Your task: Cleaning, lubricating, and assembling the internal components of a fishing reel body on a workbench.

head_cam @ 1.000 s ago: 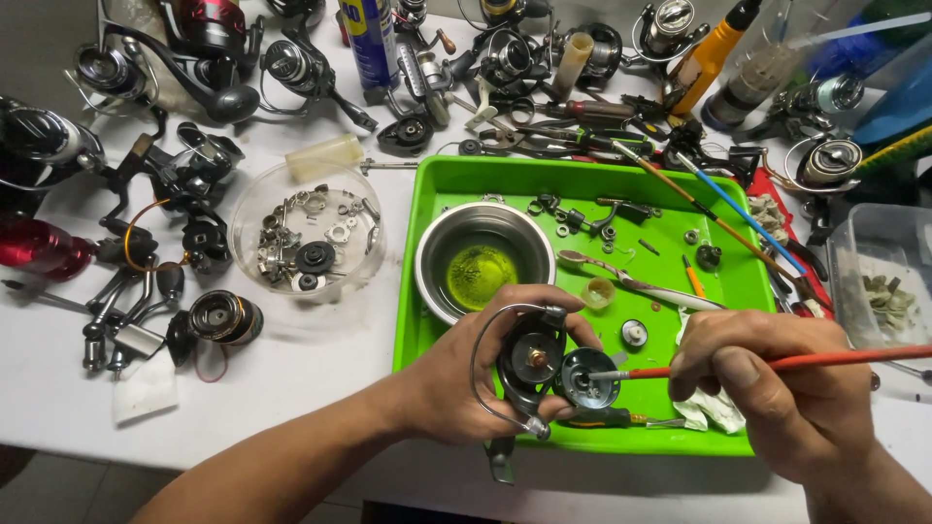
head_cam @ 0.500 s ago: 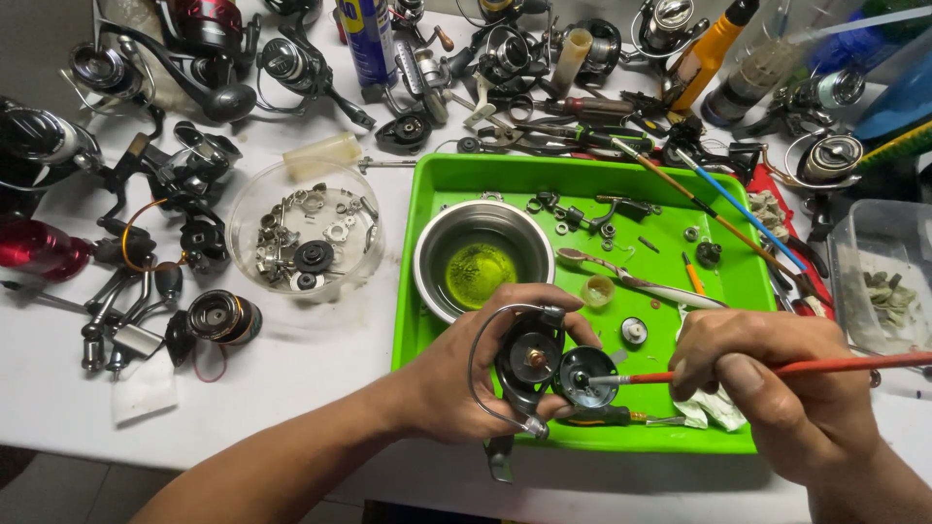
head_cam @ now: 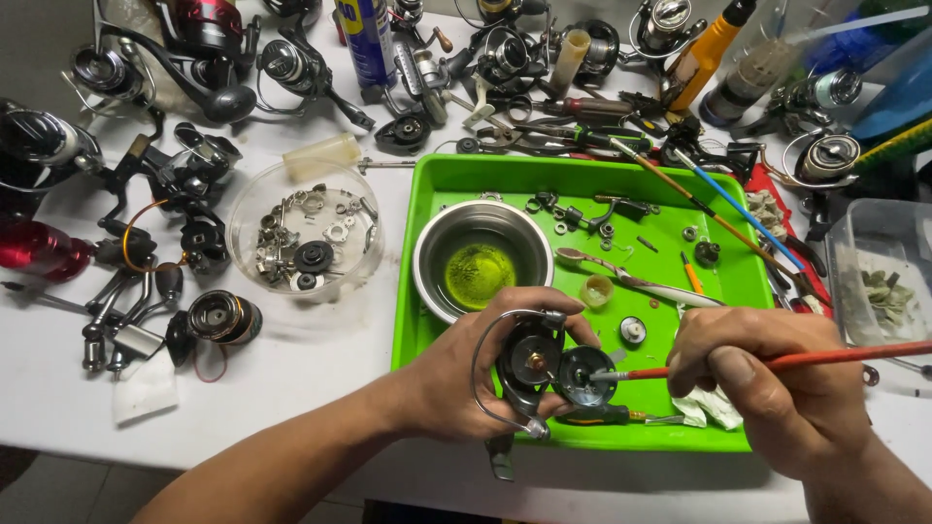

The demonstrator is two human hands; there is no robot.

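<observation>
Your left hand (head_cam: 466,374) is wrapped tight around a black fishing reel (head_cam: 532,364), held over the near edge of the green tray (head_cam: 582,180). Your right hand (head_cam: 777,383) pinches an orange-handled brush (head_cam: 777,362), its tip touching the reel's round side cover beside the steel bowl (head_cam: 481,262).

The brush handle (head_cam: 854,357) runs off the right edge.
</observation>
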